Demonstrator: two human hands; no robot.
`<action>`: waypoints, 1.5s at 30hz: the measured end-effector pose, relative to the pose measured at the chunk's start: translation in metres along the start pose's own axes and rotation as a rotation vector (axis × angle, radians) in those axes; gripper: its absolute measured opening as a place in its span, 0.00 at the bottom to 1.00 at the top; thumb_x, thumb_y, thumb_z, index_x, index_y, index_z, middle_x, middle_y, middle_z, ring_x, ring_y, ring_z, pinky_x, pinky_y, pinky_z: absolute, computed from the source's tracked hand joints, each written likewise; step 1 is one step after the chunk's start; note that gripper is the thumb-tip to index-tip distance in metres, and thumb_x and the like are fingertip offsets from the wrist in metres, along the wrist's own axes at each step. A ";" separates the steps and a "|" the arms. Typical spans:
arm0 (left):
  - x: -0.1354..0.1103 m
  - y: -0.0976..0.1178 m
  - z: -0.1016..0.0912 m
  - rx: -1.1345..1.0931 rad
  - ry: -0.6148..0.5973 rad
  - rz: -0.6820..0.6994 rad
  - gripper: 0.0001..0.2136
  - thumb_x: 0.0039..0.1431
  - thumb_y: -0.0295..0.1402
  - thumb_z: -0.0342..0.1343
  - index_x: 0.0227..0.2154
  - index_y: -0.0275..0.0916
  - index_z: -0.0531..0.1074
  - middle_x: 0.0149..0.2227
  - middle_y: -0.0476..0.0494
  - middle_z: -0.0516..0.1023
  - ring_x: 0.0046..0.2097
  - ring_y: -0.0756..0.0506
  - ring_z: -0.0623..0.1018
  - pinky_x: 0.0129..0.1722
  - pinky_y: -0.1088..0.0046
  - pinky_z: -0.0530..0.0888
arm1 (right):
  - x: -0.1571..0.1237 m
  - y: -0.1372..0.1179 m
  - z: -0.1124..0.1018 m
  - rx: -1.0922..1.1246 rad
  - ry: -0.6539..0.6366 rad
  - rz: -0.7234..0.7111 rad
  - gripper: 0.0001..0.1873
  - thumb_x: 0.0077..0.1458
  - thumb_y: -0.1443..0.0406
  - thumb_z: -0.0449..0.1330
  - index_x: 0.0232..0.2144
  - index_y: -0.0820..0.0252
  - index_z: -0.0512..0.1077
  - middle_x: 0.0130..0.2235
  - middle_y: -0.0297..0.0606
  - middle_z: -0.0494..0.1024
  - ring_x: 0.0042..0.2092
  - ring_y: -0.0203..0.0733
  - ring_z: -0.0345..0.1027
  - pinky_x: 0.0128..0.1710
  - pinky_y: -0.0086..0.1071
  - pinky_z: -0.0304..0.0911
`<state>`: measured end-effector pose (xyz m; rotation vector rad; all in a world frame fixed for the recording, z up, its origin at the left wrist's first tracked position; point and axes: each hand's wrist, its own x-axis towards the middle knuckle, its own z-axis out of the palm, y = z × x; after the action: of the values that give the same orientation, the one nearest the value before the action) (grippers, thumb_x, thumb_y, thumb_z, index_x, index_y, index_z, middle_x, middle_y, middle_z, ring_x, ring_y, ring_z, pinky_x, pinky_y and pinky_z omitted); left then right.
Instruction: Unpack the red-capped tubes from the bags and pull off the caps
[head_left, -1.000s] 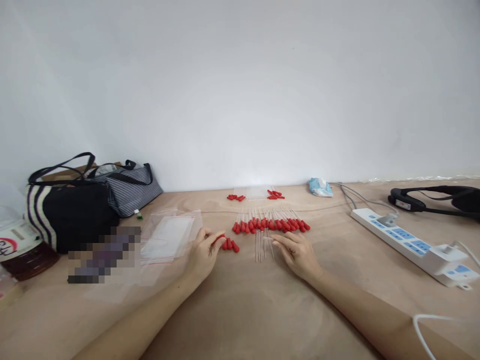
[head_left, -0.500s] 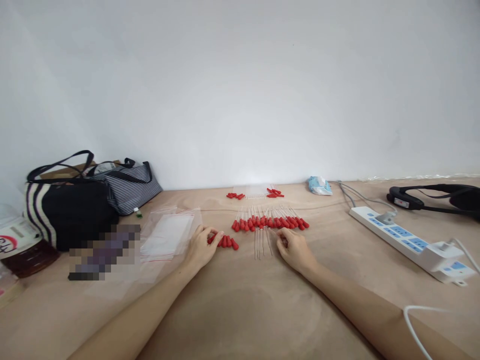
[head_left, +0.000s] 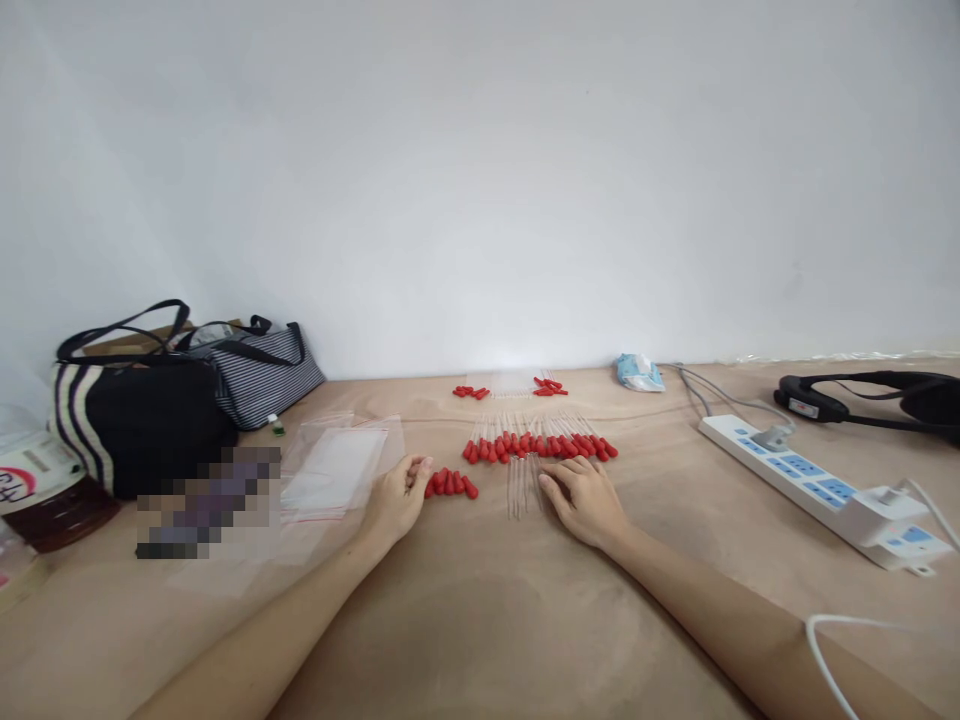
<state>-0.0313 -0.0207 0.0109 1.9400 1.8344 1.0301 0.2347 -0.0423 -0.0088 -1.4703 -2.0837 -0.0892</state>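
You are working in soft, diffuse light, the white wall [head_left: 510,220] glowing palest low at its centre and greying toward the upper corners, while faint, soft-edged shadows are lying beside your forearms [head_left: 300,600]. Your wide lens is stretching things toward the edges, the thin clear pipette tubes [head_left: 517,488] are blurring into the wooden tabletop [head_left: 495,620], and coarse pixelation is masking a patch at left.
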 end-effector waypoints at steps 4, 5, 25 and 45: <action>0.003 -0.006 -0.003 0.006 -0.003 0.008 0.19 0.52 0.45 0.41 0.33 0.36 0.68 0.29 0.42 0.77 0.32 0.44 0.76 0.32 0.71 0.71 | 0.000 0.001 0.002 0.011 0.048 -0.014 0.15 0.58 0.62 0.45 0.32 0.55 0.72 0.34 0.37 0.75 0.38 0.39 0.64 0.37 0.34 0.50; 0.003 -0.007 -0.004 0.006 -0.006 0.003 0.19 0.52 0.45 0.41 0.33 0.36 0.68 0.29 0.42 0.77 0.32 0.44 0.76 0.31 0.71 0.71 | 0.000 0.002 0.003 0.016 0.060 -0.020 0.16 0.58 0.62 0.45 0.31 0.55 0.71 0.33 0.37 0.75 0.37 0.40 0.64 0.37 0.34 0.50; 0.076 0.027 0.026 0.167 -0.301 -0.146 0.13 0.36 0.43 0.57 0.12 0.39 0.67 0.13 0.52 0.67 0.21 0.48 0.68 0.19 0.76 0.60 | -0.001 0.004 0.003 0.099 0.120 -0.018 0.14 0.57 0.60 0.47 0.29 0.57 0.71 0.31 0.37 0.74 0.36 0.41 0.63 0.36 0.36 0.51; -0.022 0.035 0.002 0.098 -0.106 0.648 0.06 0.53 0.30 0.46 0.23 0.38 0.66 0.28 0.46 0.72 0.27 0.52 0.71 0.29 0.77 0.70 | -0.004 -0.002 -0.006 0.069 0.257 -0.319 0.25 0.50 0.56 0.55 0.51 0.54 0.62 0.52 0.44 0.63 0.53 0.48 0.55 0.50 0.46 0.51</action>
<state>-0.0021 -0.0465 0.0256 2.6754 1.2304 0.9804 0.2361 -0.0490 -0.0057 -1.0166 -2.0663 -0.3094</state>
